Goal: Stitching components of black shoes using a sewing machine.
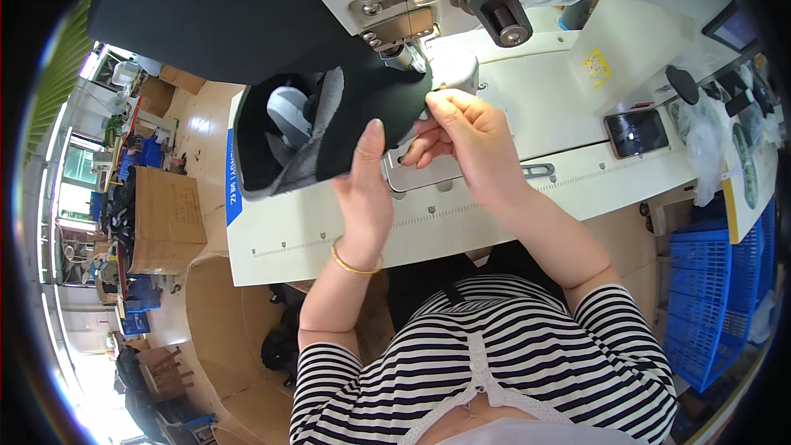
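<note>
A black fabric piece with a grey underside lies across the white sewing machine table. Its left part is folded into a loose opening where grey material shows, and one corner reaches under the needle area of the sewing machine. My left hand grips the near edge, thumb on top and fingers hidden beneath the cloth. Close to the needle, my right hand pinches the fabric's right edge between thumb and forefinger, its other fingers curled below.
A phone lies on the table at the right, near clear plastic bags. Blue plastic baskets stand on the floor at right. Cardboard boxes sit at left. A large dark panel covers the upper left.
</note>
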### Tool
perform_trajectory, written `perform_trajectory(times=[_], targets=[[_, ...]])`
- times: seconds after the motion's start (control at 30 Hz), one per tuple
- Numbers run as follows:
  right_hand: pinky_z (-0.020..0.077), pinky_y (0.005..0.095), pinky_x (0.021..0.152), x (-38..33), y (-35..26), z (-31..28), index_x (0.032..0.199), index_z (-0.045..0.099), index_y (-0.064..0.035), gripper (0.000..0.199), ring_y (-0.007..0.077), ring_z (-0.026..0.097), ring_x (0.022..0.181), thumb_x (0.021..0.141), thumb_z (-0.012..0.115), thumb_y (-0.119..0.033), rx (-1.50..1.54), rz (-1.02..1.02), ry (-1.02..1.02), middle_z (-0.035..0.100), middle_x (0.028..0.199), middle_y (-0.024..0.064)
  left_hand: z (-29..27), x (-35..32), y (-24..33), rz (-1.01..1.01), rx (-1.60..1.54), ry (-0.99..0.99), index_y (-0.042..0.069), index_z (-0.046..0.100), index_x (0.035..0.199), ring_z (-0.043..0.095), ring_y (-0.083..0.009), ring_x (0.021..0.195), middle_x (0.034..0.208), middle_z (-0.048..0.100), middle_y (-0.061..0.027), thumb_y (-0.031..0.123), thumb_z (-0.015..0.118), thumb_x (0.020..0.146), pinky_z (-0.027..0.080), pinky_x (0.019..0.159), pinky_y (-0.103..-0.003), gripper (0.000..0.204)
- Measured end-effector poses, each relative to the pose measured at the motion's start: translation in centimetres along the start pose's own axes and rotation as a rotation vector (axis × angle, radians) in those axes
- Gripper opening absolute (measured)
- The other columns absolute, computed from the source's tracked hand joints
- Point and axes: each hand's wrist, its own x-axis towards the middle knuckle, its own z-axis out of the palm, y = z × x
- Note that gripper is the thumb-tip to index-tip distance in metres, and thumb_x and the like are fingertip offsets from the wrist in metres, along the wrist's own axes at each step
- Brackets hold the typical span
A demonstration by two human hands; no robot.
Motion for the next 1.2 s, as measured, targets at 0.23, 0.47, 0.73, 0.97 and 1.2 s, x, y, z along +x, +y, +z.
perform_trajectory(times=[0.23,0.47,0.73,0.97,1.2], targets=[[0.0497,0.0235,0.055,-0.1,0.0,-0.4,0.087,0.056,-0.0005,0.024,0.0135,0.062,0.062,0.096,0.048,-0.021,0.012,-0.019,-0.011,0.058,0.072,0.0056,3.6,-1.8,-0.4,0.076,0.054,0.023,-0.004,0.055,0.111,0.058,-0.0143,0.091,0.107,0.06,-0.0096,0.02,0.052,0.094,0.047,0.079,-0.025,0.03],[0.0471,0.0219,0.052,0.0,0.5,-0.5,0.084,0.055,0.0002,0.024,0.0112,0.06,0.06,0.095,0.049,-0.02,0.058,-0.05,0.106,0.057,0.072,0.0047,5.1,-3.0,-3.3,0.143,0.081,-0.087,-0.007,0.053,0.11,0.056,-0.0129,0.087,0.1,0.059,-0.0094,0.03,0.036,0.1,0.045,0.077,-0.026,0.042],[0.05,0.0228,0.058,-1.8,-0.5,-0.7,0.091,0.056,0.0026,0.027,0.0138,0.063,0.066,0.097,0.044,-0.021,-0.117,0.003,-0.02,0.06,0.075,0.0056,-5.5,-1.3,10.0,-0.002,0.311,-1.526,0.0,0.044,0.128,0.055,-0.0239,0.107,0.114,0.058,-0.0142,0.017,0.063,0.084,0.044,0.09,-0.032,0.05],[0.0548,0.0276,0.071,-2.7,0.8,1.4,0.102,0.052,0.0016,0.027,0.0133,0.063,0.076,0.098,0.042,-0.023,-0.009,0.05,-0.116,0.062,0.09,0.0075,-12.9,10.3,5.7,-0.015,0.167,-0.082,-0.003,0.05,0.122,0.051,-0.0256,0.114,0.12,0.055,-0.0162,0.024,0.041,0.093,0.035,0.103,-0.038,0.041],[0.0518,0.023,0.073,-2.6,0.5,1.2,0.098,0.053,-0.0005,0.024,0.0056,0.057,0.079,0.098,0.043,-0.022,-0.003,0.056,-0.066,0.057,0.089,0.0002,-11.3,9.1,6.7,-0.169,-0.063,-0.183,-0.005,0.06,0.107,0.064,-0.0261,0.089,0.1,0.064,-0.0162,0.012,0.05,0.085,0.053,0.082,-0.035,0.03]])
